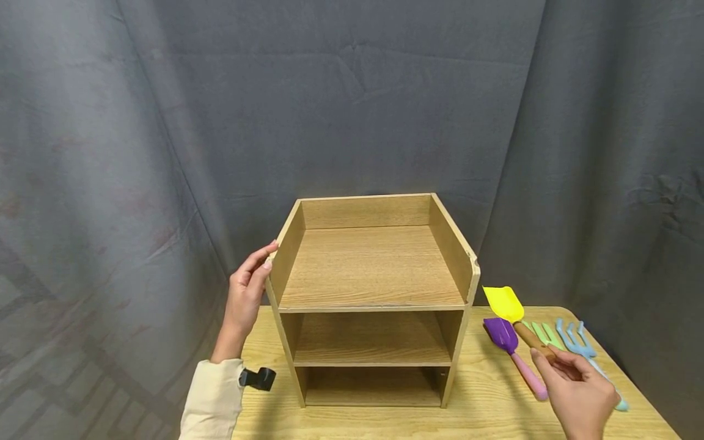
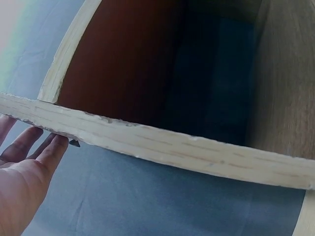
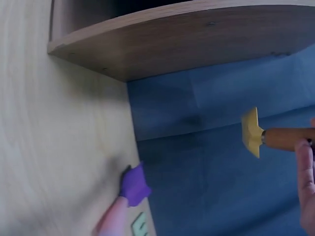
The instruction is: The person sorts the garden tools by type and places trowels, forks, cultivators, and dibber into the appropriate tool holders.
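A wooden shelf unit (image 1: 374,354) stands in the middle of the table, with an open top tray and two compartments below. My left hand (image 1: 245,293) rests against the outer side of its left panel. In the left wrist view the fingers (image 2: 51,152) touch the panel's edge from outside. On the right, my right hand (image 1: 580,385) pinches the brown handle of a toy shovel with a yellow blade (image 1: 505,304). The shovel is held above the table, its blade pointing away from me; in the right wrist view, the yellow shovel (image 3: 252,132) appears apart from the shelf.
Below the held shovel lie a purple toy shovel with a pink handle (image 1: 502,334), a green toy rake (image 1: 544,335) and a blue toy rake (image 1: 577,342). They are near the right edge of the light wood table (image 1: 478,397). A grey curtain (image 1: 357,104) hangs behind.
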Motion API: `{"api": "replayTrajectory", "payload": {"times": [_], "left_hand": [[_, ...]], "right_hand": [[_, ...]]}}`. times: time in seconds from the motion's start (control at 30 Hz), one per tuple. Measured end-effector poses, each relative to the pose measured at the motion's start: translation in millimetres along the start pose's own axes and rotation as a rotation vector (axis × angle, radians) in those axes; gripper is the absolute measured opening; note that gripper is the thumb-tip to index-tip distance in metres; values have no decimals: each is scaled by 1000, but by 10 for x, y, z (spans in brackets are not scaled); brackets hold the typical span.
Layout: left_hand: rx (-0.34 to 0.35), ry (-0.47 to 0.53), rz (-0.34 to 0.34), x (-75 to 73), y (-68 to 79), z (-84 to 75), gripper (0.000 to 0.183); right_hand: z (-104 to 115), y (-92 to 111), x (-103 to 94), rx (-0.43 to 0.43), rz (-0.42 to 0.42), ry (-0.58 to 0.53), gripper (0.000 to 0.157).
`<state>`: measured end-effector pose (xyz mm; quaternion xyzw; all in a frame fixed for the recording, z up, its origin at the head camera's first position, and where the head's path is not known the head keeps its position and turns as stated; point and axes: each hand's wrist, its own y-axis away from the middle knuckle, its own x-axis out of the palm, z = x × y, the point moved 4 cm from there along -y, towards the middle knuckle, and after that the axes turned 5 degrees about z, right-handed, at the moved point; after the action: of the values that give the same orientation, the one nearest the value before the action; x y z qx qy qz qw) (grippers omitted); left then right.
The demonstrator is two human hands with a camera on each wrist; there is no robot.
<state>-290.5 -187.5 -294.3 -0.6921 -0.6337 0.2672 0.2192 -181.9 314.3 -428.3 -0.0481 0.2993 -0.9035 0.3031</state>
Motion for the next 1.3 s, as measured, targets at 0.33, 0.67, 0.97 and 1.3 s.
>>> {"api": "replayTrajectory", "payload": {"times": [0.33, 0.67, 0.97, 1.3], "left_hand": [[5, 0, 6, -13, -10, 0, 35], [6, 11, 10, 1, -15, 4, 35], [4, 5, 0, -2, -10, 10, 35], [15, 10, -3, 10, -3, 6, 35]], "right_hand": [[197, -85, -64, -5, -1, -63, 24], [431, -164, -132, -24, -4, -52, 26], [654, -217, -173, -67, 0, -64, 23], [892, -234, -219, -97, -9, -30, 24]]}}
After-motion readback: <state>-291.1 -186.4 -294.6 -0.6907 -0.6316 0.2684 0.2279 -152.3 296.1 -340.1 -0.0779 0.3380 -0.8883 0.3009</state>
